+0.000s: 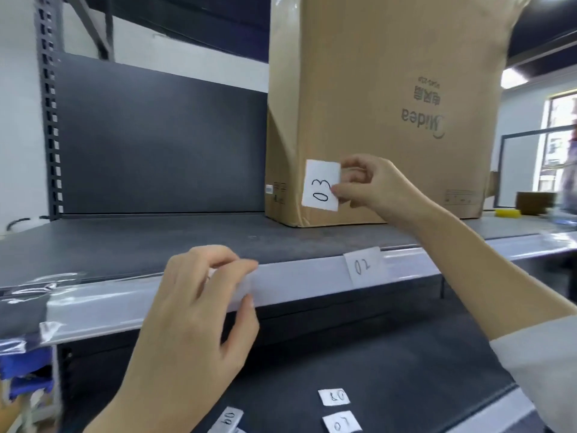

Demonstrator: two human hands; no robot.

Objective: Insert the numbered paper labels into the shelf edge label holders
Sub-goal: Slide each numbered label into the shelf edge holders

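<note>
My right hand (pixel 371 185) pinches a white paper label marked "03" (pixel 321 185) and holds it up in front of the cardboard box, above the shelf. My left hand (pixel 199 307) grips the clear label holder strip (pixel 290 279) along the shelf's front edge, fingers over its top lip and thumb under it. A label marked "02" (pixel 363 265) sits in the strip to the right of that hand. Three more numbered labels, "08" (pixel 334 396), "07" (pixel 342 425) and "09" (pixel 228 418), lie on the lower shelf.
A tall brown cardboard box (pixel 390 104) stands on the dark shelf board (pixel 140 245) at the right. The slotted grey upright (pixel 50 104) rises at the left. A yellow sponge (pixel 507 212) and a tape roll (pixel 534 201) lie far right. A blue item (pixel 22 367) sits low left.
</note>
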